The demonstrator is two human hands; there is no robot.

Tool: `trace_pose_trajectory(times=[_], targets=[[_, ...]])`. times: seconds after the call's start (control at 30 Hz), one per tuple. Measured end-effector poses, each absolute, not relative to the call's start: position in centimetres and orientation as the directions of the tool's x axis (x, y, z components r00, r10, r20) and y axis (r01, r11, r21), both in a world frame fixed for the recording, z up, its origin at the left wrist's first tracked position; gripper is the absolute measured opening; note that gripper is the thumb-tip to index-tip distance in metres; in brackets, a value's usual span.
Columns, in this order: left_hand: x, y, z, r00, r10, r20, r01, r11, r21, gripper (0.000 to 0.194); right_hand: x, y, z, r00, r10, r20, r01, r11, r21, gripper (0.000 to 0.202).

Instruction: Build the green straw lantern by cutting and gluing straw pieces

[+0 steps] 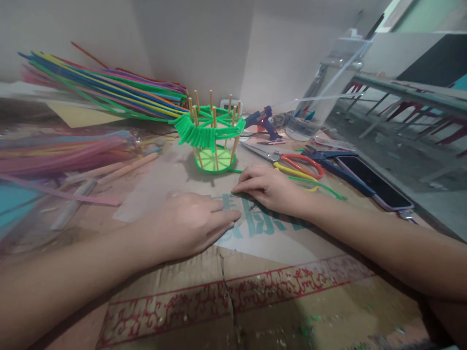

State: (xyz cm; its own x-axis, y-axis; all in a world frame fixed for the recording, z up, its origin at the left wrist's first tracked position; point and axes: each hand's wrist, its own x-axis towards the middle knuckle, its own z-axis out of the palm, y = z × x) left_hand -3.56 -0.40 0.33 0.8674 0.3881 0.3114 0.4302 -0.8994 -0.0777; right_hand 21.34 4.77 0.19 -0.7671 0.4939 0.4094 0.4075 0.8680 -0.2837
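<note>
My left hand (193, 218) lies low over the white paper (146, 189), palm down with its fingers stretched out and holding nothing. My right hand (268, 187) has its fingers pressed together in a pinch, with a speck of green at the fingertips. A thin green pipe cleaner (330, 191) passes behind this hand and shows on both sides of it; the grip itself is partly hidden. Just beyond the hands stands a small round frame (216, 163) with a green base and upright wooden sticks. Green pipe cleaner loops (195, 131) wrap its upper ring and fan out on the left.
Bundled coloured pipe cleaners (120, 92) lie at the back left, with pink ones (73, 153) nearer. Orange-handled scissors (302, 165), yellow-handled pliers (292, 171), a blue glue gun (263, 121) and a phone (374, 181) sit to the right. Cardboard (189, 311) covers the front.
</note>
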Motion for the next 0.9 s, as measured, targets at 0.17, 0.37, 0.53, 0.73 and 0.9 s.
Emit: trace_pose_trajectory(times=[0.17, 0.37, 0.53, 0.73, 0.9], targets=[[-3.54, -0.36, 0.31, 0.864, 0.395, 0.312, 0.432, -0.900, -0.058, 0.032, 21.07, 4.67, 0.09, -0.774, 0.494, 0.395, 0.414, 0.868, -0.275, 0.027], [-3.62, -0.35, 0.27, 0.865, 0.410, 0.290, 0.436, -0.899, -0.029, 0.032, 20.75, 4.37, 0.17, -0.752, 0.519, 0.407, 0.424, 0.853, -0.304, 0.022], [-3.66, -0.28, 0.24, 0.863, 0.412, 0.292, 0.436, -0.900, -0.016, 0.032, 20.66, 4.36, 0.40, -0.741, 0.550, 0.386, 0.438, 0.831, -0.342, 0.016], [-3.72, -0.20, 0.12, 0.871, 0.399, 0.287, 0.431, -0.901, -0.055, 0.031, 20.60, 4.61, 0.09, -0.749, 0.514, 0.418, 0.408, 0.855, -0.319, 0.018], [-3.65, -0.26, 0.20, 0.871, 0.395, 0.292, 0.429, -0.902, -0.057, 0.031, 20.56, 4.55, 0.00, -0.754, 0.486, 0.442, 0.397, 0.873, -0.282, 0.019]])
